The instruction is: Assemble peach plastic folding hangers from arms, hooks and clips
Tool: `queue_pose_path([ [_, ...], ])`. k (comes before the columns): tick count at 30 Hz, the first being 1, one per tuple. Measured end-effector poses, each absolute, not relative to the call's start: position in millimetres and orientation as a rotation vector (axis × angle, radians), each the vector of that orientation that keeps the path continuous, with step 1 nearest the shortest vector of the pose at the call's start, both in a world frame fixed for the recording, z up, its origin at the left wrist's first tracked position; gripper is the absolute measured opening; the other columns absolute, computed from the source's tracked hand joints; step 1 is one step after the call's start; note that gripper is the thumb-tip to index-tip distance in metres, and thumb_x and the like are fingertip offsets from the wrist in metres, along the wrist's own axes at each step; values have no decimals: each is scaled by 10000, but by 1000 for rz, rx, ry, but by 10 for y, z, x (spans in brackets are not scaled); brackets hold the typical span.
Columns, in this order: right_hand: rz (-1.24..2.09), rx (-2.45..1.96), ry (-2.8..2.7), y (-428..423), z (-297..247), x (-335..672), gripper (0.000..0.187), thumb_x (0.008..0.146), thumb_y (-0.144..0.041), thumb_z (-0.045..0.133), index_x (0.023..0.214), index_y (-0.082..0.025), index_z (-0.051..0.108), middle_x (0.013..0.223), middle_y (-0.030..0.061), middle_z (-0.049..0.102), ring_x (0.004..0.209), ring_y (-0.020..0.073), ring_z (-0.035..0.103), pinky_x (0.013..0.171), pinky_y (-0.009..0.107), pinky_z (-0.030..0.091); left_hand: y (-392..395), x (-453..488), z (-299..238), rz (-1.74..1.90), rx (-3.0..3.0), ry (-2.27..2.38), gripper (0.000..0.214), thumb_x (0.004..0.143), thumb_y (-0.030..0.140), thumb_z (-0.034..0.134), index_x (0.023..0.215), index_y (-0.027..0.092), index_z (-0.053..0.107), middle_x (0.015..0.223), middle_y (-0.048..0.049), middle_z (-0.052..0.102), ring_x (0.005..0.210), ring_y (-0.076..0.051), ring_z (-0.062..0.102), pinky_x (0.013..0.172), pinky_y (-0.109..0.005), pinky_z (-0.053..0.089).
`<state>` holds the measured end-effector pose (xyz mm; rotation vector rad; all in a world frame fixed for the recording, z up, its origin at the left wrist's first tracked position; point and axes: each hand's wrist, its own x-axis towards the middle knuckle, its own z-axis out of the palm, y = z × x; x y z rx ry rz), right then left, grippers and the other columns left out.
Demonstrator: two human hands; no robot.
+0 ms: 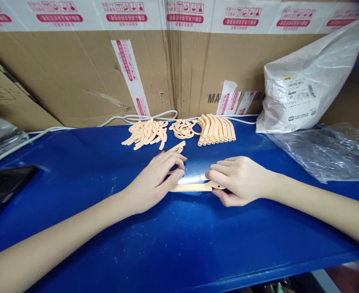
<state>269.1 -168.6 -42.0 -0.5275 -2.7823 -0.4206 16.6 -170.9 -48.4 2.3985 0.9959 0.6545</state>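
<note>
A long, flat beige plastic strip (193, 187) spans between my hands just above or on the blue table. My right hand (240, 179) pinches its right end, where a notch and a small dark hole show beside the thumb. My left hand (159, 177) is closed, thumb and index finger curled round the strip's other end, which they cover. Part of a curved beige piece shows inside that curl. Beyond the left fingers, another beige piece with a rounded tip (179, 146) pokes out; the hand hides the rest of it.
Behind the hands lie a loose pile of curved beige pieces (147, 132), some beige rings (183, 129) and a neat stack of curved beige pieces (217, 129). A white cable (118, 119) runs along cardboard boxes (84, 73). Plastic bags (301, 93) sit right; a black phone (6, 191) left.
</note>
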Motion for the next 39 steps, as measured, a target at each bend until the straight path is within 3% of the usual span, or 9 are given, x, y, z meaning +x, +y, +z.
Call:
queue_pose_path([
  [4, -376, -497, -2769, -1733, -410, 2688, 142, 833, -215, 365, 763, -206, 489, 615, -19, 476, 524, 141, 385, 512, 289, 303, -1648, 160, -542, 761, 2230, 1085, 167, 835, 186, 528, 995, 228, 506, 1257, -62, 549, 1267, -234, 451, 1078, -497, 332],
  [9, -419, -412, -2726, -1785, -388, 2667, 152, 836, -193, 394, 752, -188, 521, 684, 20, 543, 629, 160, 437, 570, 296, 330, -1593, 146, -589, 876, 2064, 1036, 224, 787, 125, 537, 983, 227, 499, 1264, -69, 553, 1305, -226, 449, 1119, -480, 308],
  [13, -450, -343, -2737, -1783, -395, 2667, 167, 855, -200, 420, 856, -158, 581, 966, 92, 639, 898, 224, 538, 822, 378, 398, -1576, 135, -604, 942, 2037, 1028, 229, 786, 110, 534, 978, 232, 514, 1232, -60, 561, 1303, -228, 458, 1116, -474, 325],
  [17, -441, -361, -2789, -1773, -410, 2663, 218, 866, -150, 435, 1030, -162, 577, 1173, 126, 600, 1106, 248, 509, 996, 438, 318, -1581, 140, -612, 962, 1982, 1038, 199, 796, 140, 556, 970, 226, 510, 1224, -65, 557, 1304, -226, 458, 1117, -455, 340],
  [23, -293, -436, -2874, -1831, -393, 2616, 270, 870, -119, 443, 1097, -202, 565, 1173, 125, 588, 1054, 252, 509, 936, 438, 345, -1589, 156, -588, 981, 1951, 1122, 184, 826, 215, 588, 987, 199, 501, 1222, -87, 558, 1225, -209, 512, 1093, -436, 375],
  [30, -93, -410, -2924, -1884, -395, 2591, 216, 887, -182, 433, 1017, -141, 601, 1162, 128, 589, 956, 229, 490, 850, 379, 369, -1567, 111, -623, 952, 2078, 1172, 193, 835, 221, 601, 1010, 214, 521, 1191, -68, 581, 1156, -224, 548, 1037, -471, 411],
  [33, -12, -400, -2889, -1885, -409, 2579, 231, 921, -312, 446, 953, -144, 602, 1097, 112, 610, 918, 222, 496, 835, 379, 369, -1572, 113, -619, 940, 2095, 1172, 204, 829, 205, 602, 1017, 217, 522, 1196, -66, 578, 1163, -223, 537, 1032, -466, 412],
  [36, -2, -404, -2840, -1885, -417, 2566, 361, 918, -483, 474, 929, -145, 599, 1048, 105, 627, 889, 217, 506, 808, 377, 373, -1577, 124, -606, 937, 2097, 1164, 188, 837, 212, 596, 1008, 215, 519, 1166, -64, 579, 1167, -222, 527, 1032, -464, 410],
  [39, 5, -388, -2829, -1889, -423, 2559, 300, 917, -419, 502, 927, -136, 603, 1064, 104, 636, 911, 216, 522, 820, 372, 377, -1576, 129, -600, 939, 2105, 1141, 163, 843, 208, 580, 990, 209, 510, 1129, -63, 579, 1159, -222, 530, 1024, -469, 414],
])
